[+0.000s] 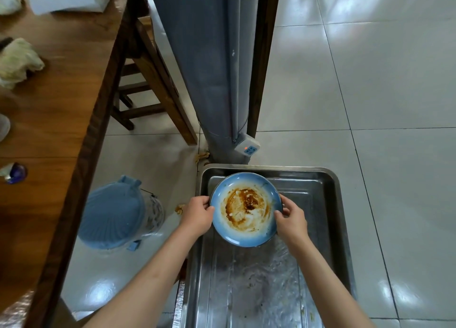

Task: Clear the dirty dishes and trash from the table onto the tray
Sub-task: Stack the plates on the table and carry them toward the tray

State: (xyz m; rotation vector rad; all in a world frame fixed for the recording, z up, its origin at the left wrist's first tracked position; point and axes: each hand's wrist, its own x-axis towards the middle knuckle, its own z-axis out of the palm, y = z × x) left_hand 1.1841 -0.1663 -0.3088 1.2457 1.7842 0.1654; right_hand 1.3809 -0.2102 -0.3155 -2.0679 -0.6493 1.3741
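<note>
Blue plate (246,209), smeared with brown sauce, over the far end of the steel tray (328,231); I cannot tell whether it touches the tray floor. My left hand (197,215) grips its left rim, my right hand (291,219) its right rim, fingers curled on the edge. Crumpled napkins (18,61) lie on the wooden worktop (56,120), left. A blue bin (116,219) stands between worktop and tray.

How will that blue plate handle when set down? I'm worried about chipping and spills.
The blue plate looks glazed and rigid, so probably chips if dropped on the metal tray. Its sauce smear suggests slippery spots. The left hand and right hand grip opposite rims, so it likely stays level.
</note>
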